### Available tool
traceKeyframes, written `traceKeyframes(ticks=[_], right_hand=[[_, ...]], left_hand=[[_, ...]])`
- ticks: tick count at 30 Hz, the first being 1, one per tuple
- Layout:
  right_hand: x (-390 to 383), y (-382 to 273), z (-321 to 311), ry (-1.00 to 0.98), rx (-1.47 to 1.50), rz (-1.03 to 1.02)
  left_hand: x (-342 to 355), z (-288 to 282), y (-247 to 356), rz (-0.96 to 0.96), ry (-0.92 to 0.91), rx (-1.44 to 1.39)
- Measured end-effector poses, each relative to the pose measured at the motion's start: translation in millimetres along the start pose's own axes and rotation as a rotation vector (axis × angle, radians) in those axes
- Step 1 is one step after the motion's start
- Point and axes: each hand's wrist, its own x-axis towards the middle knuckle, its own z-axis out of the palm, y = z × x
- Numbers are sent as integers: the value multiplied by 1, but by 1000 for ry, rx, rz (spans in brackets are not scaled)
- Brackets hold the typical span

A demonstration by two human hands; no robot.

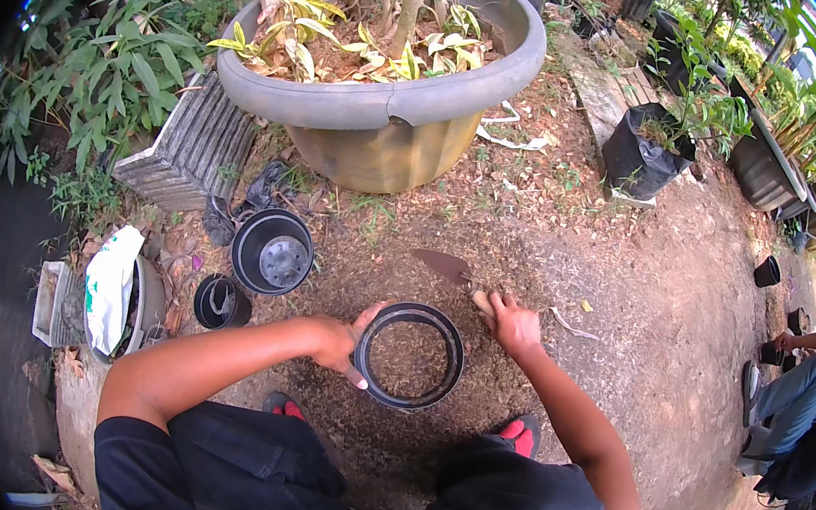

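Note:
My left hand (341, 344) grips the left side of a round black plant pot (457, 363), thumb at the near rim and fingers on the far side. Brown, crumbly material shows inside the pot; whether it is the pot's filling or the ground seen through it, I cannot tell. My right hand (511, 324) is closed round the wooden handle of a trowel (444, 264). Its pointed, rust-brown blade points left, beyond the pot and apart from it. Left of the pot stand a larger empty black pot (272, 252) and a smaller black pot (221, 302).
A big planter (374, 110) with thin trunks stands ahead. Beside it leans a ribbed grey trough (194, 145). A white sack (111, 292) lies over a tub at the left. On the right are a black grow bag (646, 151) and a seated person (799, 400) near small pots.

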Motion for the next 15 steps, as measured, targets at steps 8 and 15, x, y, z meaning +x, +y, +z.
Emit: traceKeyframes(ticks=[8,15], right_hand=[[-54,-45,3,-343,233,231],[-88,-44,0,-305,551,399]], left_hand=[[9,17,-17,25,18,1],[-2,6,-3,24,46,-33]])
